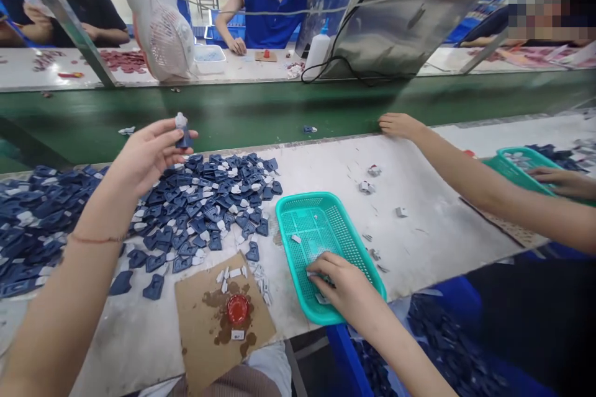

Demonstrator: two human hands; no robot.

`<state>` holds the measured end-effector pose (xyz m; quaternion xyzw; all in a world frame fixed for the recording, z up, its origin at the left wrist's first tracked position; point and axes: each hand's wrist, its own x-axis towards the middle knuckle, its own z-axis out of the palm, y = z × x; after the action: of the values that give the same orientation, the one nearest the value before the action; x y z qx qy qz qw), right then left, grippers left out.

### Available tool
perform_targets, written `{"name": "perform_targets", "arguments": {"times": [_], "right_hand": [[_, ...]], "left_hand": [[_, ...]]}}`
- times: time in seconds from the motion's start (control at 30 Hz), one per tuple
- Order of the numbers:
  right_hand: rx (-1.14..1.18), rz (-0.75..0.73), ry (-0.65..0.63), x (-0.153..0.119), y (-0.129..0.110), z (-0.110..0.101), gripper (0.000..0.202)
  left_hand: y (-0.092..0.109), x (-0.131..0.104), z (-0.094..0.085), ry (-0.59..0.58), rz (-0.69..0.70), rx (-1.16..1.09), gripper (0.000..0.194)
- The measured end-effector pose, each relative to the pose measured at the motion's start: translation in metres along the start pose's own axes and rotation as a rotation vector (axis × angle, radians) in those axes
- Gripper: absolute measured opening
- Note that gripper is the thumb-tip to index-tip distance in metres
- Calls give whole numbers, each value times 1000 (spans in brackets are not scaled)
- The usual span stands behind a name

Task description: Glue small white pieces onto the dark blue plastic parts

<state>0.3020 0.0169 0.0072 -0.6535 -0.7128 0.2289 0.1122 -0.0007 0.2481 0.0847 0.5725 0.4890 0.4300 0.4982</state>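
Note:
Raised over the left pile, my left hand (151,152) is closed, pinching a small dark-blue plastic piece with a white top (183,138). My right hand (342,285) reaches into a teal perforated basket (285,217), its fingers curled together around what looks like a small white piece, mostly hidden by them. A few other small white pieces (296,239) lie on the basket floor. Dark-blue plastic pieces (205,192), mixed with white ones, are heaped on the table below my left hand. A cardboard sheet (198,304) with wet stains holds a red cap (238,309) and several white bits (235,273).
Another person's arm (470,180) stretches in from the right to the green belt (251,115). A second teal basket (507,164) stands at the right. Blue bins (344,353) sit below the table edge. Across the belt, people work beside a white bottle (318,49).

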Motion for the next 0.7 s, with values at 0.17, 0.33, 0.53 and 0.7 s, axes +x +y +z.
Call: {"name": "perform_targets", "arguments": {"times": [0.17,0.33,0.53,0.7], "right_hand": [[26,4,2,2,5,0,13],[147,-24,201,-3,-20,-4,16],[235,-191,93,-8,-93,21,13],[143,-267,49,-1,-117,47,13]], "left_hand": [[-15,-105,2,-45,-281,-316,21],[-52,-179,-3,-60,-494,-523,22],[-90,-228,-9,-23,-555,-580,32],[-105,-246,-5,15,-540,-584,30]]}}
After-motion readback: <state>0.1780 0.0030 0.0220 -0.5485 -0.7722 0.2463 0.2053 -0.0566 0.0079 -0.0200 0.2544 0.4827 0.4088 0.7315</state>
